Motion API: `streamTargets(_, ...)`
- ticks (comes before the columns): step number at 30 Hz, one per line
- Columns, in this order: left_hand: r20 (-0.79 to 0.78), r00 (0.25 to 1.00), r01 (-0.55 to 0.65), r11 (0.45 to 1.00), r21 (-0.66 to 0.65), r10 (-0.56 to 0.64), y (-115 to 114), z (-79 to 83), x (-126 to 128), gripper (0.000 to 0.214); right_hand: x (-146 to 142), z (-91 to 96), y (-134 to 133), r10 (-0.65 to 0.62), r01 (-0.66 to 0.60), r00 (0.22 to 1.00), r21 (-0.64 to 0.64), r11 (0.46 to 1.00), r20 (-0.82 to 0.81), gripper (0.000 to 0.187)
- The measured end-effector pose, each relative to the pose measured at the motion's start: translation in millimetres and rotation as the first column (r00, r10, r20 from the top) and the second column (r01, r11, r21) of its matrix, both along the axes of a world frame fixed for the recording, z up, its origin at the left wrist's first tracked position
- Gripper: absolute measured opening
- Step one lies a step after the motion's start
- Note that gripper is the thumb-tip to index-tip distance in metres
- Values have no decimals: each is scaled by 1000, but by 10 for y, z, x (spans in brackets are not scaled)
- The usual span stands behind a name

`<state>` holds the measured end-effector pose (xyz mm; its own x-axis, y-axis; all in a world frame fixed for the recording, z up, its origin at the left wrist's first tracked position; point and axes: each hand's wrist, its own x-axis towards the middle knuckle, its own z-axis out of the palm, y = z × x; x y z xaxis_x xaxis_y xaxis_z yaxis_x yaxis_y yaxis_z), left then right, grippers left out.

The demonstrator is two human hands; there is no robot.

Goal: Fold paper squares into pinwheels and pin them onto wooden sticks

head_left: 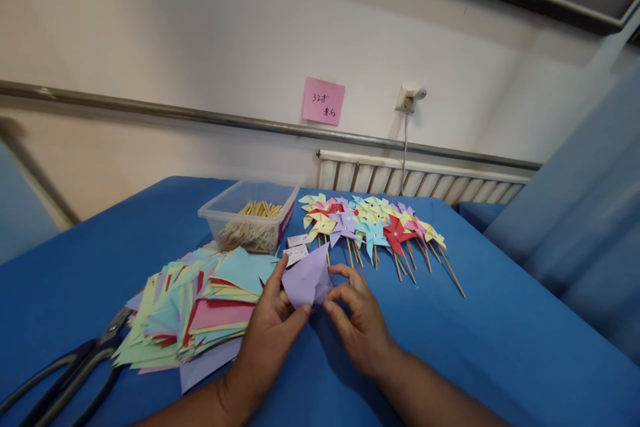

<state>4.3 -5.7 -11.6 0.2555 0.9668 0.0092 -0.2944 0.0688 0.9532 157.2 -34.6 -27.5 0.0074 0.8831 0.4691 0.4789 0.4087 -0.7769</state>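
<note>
A purple paper sheet [303, 280] is held up between my two hands over the blue table, partly bent at its right side. My left hand [273, 327] grips its lower left edge, thumb in front and fingers behind. On the other side, my right hand [357, 317] pinches the paper's right edge with thumb and fingertips. A large pile of coloured paper squares [200, 310] lies beside my left hand. Beyond my hands rest several finished paper pinwheels [373, 227] on wooden sticks. Two small white packets [296, 253] lie just behind the purple sheet.
A clear plastic box [213, 210] holds many wooden sticks [260, 209] behind the paper pile. Black-handled scissors [95, 350] lie at the left on the blue tablecloth [480, 353]. A radiator [370, 173], a metal rail [200, 115] and a pink note [323, 101] are at the wall.
</note>
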Motion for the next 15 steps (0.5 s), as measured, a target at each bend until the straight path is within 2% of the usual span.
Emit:
streamTargets(10,12,998,-58,996,-63,58,57,46,3,95,9,18,-9,29,-29,999,5,1000,40,12)
streamTargets(15,21,1000,12,998,-59,-11,48,0,9,81,-11,10,-12,24,-25,1000,-36,999,-12,10)
